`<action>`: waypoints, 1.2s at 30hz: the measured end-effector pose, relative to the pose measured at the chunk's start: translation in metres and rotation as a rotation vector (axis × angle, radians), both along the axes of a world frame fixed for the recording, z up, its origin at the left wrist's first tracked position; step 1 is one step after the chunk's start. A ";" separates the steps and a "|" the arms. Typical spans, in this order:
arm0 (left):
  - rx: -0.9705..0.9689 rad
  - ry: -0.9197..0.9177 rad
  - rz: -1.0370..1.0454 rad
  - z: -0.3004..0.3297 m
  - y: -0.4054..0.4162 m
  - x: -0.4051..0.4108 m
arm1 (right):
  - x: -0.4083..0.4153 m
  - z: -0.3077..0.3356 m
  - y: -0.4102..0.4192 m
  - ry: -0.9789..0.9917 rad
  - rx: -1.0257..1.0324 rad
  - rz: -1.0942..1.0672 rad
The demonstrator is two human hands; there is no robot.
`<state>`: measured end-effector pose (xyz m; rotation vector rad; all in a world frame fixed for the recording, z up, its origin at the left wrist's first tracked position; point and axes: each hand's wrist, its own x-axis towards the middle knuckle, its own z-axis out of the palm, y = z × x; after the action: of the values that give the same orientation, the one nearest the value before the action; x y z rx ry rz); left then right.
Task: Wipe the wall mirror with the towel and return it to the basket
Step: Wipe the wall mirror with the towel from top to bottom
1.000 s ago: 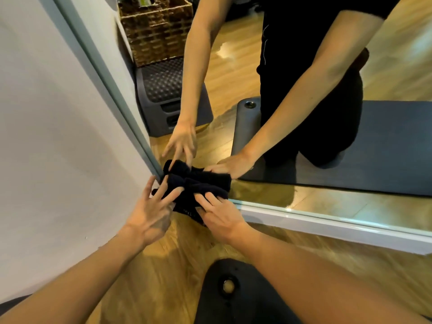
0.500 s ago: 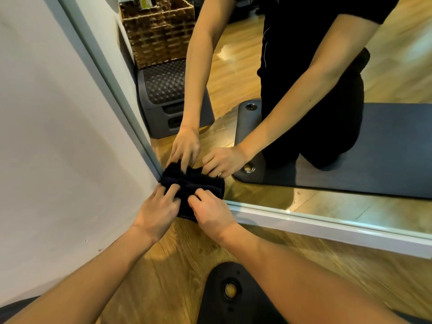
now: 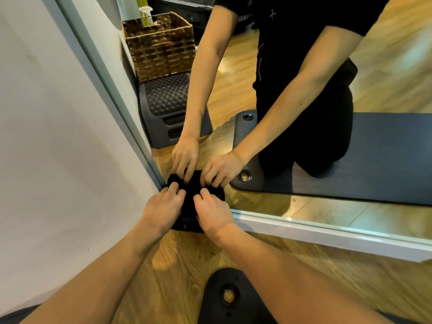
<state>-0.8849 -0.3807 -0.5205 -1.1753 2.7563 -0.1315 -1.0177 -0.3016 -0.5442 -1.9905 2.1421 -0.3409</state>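
While the black towel (image 3: 189,208) lay bunched on the wooden floor (image 3: 177,260), pressed against the bottom left corner of the wall mirror (image 3: 304,208), 2 hands bore down on it. The left hand (image 3: 162,206) and right hand (image 3: 211,212) each had a curled grip, fingertips dug into the cloth. Reflected in the glass stood a woven basket (image 3: 161,46) on a dark step. A black mat (image 3: 224,298) lay below.

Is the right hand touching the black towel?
Touching. The head view shows the right hand with fingers pressed onto the black towel at the mirror's corner.
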 end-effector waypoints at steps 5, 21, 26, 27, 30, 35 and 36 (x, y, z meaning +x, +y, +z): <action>0.066 -0.025 -0.047 0.021 0.024 -0.019 | -0.021 0.014 0.020 0.077 0.038 0.014; 0.217 -0.049 -0.608 0.013 0.205 -0.239 | -0.204 0.052 0.267 0.308 0.301 -0.429; 0.282 -0.022 -0.741 0.022 0.297 -0.320 | -0.255 0.055 0.366 0.258 0.377 -0.675; 0.282 -0.026 -0.783 0.025 0.316 -0.338 | -0.268 0.057 0.387 0.255 0.382 -0.720; 0.300 -0.028 -0.903 0.037 0.375 -0.393 | -0.309 0.070 0.449 0.245 0.397 -0.841; 0.340 -0.042 -1.068 0.074 0.469 -0.497 | -0.393 0.113 0.552 0.262 0.391 -0.983; 0.346 -0.035 -1.092 0.085 0.484 -0.518 | -0.409 0.122 0.571 0.254 0.390 -1.011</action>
<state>-1.4026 0.1028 -0.4355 0.4606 2.8640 0.2056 -1.4268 0.2690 -0.4223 -0.6617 2.9285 0.2105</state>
